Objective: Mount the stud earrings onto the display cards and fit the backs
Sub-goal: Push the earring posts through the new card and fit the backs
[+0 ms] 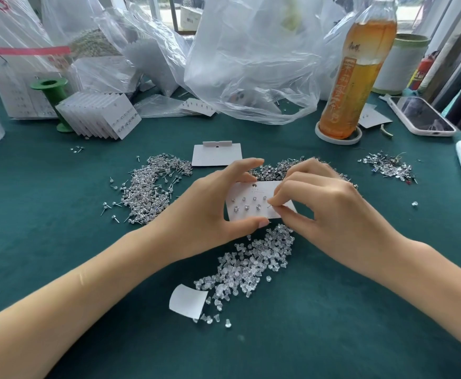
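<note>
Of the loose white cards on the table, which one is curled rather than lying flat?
The small blank card nearest the camera, beside the clear earring backs; its edge curls up. The blank card farther back lies flat.

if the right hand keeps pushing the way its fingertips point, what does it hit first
The right hand pinches a stud earring, fingertips aimed left at the display card that the left hand holds. It would likely meet the card first, beside the studs already mounted; depth is hard to judge.

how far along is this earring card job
Done: a fanned stack of filled cards stands back left. In hand: the left hand holds a card with seven studs in, and the right hand pinches the next stud. Left: piles of loose studs and clear backs.
</note>
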`<action>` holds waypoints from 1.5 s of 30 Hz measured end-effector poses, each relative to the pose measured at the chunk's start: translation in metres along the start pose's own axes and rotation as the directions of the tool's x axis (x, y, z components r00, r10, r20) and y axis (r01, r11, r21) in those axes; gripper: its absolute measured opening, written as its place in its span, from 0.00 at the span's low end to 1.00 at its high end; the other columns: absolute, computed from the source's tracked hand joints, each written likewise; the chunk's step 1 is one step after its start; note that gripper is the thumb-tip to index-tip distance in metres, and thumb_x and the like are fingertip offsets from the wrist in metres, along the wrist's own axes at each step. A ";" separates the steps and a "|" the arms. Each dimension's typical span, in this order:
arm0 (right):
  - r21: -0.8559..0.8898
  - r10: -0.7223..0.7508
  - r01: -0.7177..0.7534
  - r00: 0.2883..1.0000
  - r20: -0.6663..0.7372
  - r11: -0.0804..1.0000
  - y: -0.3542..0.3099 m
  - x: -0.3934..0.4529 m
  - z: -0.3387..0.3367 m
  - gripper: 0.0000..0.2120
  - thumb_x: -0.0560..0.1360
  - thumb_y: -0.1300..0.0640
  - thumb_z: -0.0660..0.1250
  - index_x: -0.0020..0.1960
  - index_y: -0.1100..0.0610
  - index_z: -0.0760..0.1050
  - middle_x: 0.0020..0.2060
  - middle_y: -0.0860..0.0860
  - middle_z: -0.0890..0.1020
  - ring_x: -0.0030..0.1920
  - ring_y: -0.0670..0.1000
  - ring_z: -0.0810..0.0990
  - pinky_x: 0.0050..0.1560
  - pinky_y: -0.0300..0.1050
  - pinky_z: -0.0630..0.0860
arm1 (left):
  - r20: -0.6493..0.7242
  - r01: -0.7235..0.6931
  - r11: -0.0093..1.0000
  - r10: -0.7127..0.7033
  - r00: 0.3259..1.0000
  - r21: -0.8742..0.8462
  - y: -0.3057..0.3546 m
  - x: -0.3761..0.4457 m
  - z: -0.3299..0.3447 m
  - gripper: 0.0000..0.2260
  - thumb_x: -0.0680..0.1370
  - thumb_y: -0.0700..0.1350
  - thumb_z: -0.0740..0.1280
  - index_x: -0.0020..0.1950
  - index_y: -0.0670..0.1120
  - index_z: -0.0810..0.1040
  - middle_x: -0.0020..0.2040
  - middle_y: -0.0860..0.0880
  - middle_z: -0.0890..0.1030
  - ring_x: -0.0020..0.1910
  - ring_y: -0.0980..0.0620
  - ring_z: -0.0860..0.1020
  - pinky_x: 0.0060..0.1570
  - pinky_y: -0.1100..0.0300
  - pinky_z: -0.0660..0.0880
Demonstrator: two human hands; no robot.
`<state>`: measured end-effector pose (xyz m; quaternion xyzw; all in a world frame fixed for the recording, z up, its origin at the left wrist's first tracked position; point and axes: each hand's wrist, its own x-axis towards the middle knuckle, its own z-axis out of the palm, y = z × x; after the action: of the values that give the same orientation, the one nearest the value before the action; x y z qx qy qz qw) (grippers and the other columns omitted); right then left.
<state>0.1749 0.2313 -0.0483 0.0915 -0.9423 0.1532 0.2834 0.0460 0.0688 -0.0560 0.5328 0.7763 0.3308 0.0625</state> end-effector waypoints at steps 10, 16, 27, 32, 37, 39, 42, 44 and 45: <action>0.145 0.245 -0.236 0.968 -0.049 0.961 -0.005 0.002 -0.006 0.07 0.72 0.59 0.72 0.49 0.53 0.82 0.44 0.43 0.82 0.51 0.47 0.77 0.57 0.39 0.71 | -0.037 -0.011 1.000 0.010 0.999 -0.023 0.002 0.001 -0.001 0.32 0.68 0.61 0.69 0.70 0.61 0.61 0.60 0.60 0.77 0.58 0.68 0.72 0.59 0.72 0.67; 0.439 0.635 -0.608 0.766 0.105 0.661 -0.003 0.008 -0.007 0.22 0.64 0.39 0.71 0.56 0.44 0.77 0.48 0.40 0.81 0.48 0.39 0.79 0.49 0.31 0.73 | -0.088 -0.041 0.998 0.037 0.995 -0.044 0.006 0.000 -0.002 0.33 0.68 0.59 0.71 0.70 0.59 0.63 0.61 0.58 0.77 0.59 0.66 0.73 0.60 0.71 0.67; 0.635 0.597 -0.757 0.584 0.550 0.156 -0.009 0.012 -0.017 0.24 0.59 0.43 0.73 0.50 0.56 0.81 0.43 0.55 0.86 0.37 0.50 0.85 0.28 0.37 0.78 | -0.123 -0.078 0.996 0.071 0.990 -0.046 0.010 -0.002 -0.004 0.34 0.69 0.56 0.73 0.71 0.57 0.63 0.61 0.56 0.77 0.58 0.64 0.74 0.58 0.73 0.67; 0.632 0.520 -0.764 0.594 0.613 0.128 -0.012 0.010 -0.012 0.12 0.64 0.46 0.73 0.40 0.53 0.83 0.41 0.56 0.86 0.34 0.48 0.83 0.26 0.35 0.75 | -0.109 -0.089 0.994 0.080 0.991 -0.071 0.013 -0.003 -0.004 0.33 0.69 0.55 0.72 0.71 0.57 0.63 0.60 0.55 0.77 0.59 0.63 0.75 0.58 0.70 0.69; 0.671 0.553 -0.736 0.596 0.582 0.087 -0.011 0.009 -0.005 0.15 0.64 0.50 0.74 0.47 0.57 0.81 0.39 0.57 0.86 0.30 0.47 0.82 0.24 0.36 0.74 | -0.114 -0.108 0.993 0.101 0.988 -0.050 0.014 -0.003 -0.003 0.33 0.69 0.55 0.71 0.71 0.55 0.64 0.60 0.55 0.77 0.58 0.62 0.75 0.56 0.72 0.69; 0.685 0.563 -0.725 0.598 0.570 0.076 -0.011 0.009 -0.003 0.16 0.64 0.51 0.75 0.49 0.57 0.80 0.38 0.57 0.86 0.30 0.47 0.82 0.24 0.36 0.74 | -0.117 -0.117 0.992 0.111 0.987 -0.048 0.014 -0.003 -0.003 0.33 0.69 0.56 0.71 0.71 0.54 0.64 0.60 0.55 0.77 0.58 0.61 0.75 0.56 0.72 0.69; 0.710 0.583 -0.701 0.604 0.544 0.063 -0.012 0.008 0.000 0.17 0.62 0.53 0.75 0.49 0.57 0.80 0.36 0.56 0.86 0.29 0.47 0.82 0.22 0.35 0.73 | -0.121 -0.129 0.991 0.124 0.985 -0.035 0.014 -0.004 -0.002 0.32 0.69 0.56 0.70 0.71 0.55 0.64 0.61 0.54 0.77 0.59 0.61 0.74 0.57 0.71 0.69; 0.724 0.595 -0.686 0.611 0.523 0.069 -0.013 0.008 0.001 0.17 0.61 0.54 0.75 0.48 0.57 0.80 0.35 0.55 0.85 0.29 0.47 0.82 0.22 0.35 0.71 | -0.120 -0.141 0.990 0.138 0.983 -0.018 0.013 -0.004 -0.001 0.32 0.69 0.54 0.72 0.71 0.55 0.64 0.61 0.54 0.77 0.61 0.60 0.73 0.58 0.69 0.69; 0.731 0.599 -0.678 0.616 0.511 0.074 -0.014 0.007 0.002 0.17 0.61 0.55 0.75 0.48 0.56 0.80 0.34 0.54 0.85 0.29 0.47 0.81 0.21 0.34 0.70 | -0.120 -0.149 0.989 0.146 0.982 -0.014 0.013 -0.004 -0.001 0.33 0.70 0.53 0.73 0.71 0.55 0.64 0.62 0.54 0.76 0.62 0.59 0.73 0.59 0.68 0.69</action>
<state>0.1717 0.2172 -0.0422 -0.1905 -0.6604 0.7241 0.0573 0.0574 0.0679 -0.0485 0.5675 0.7332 0.3746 -0.0025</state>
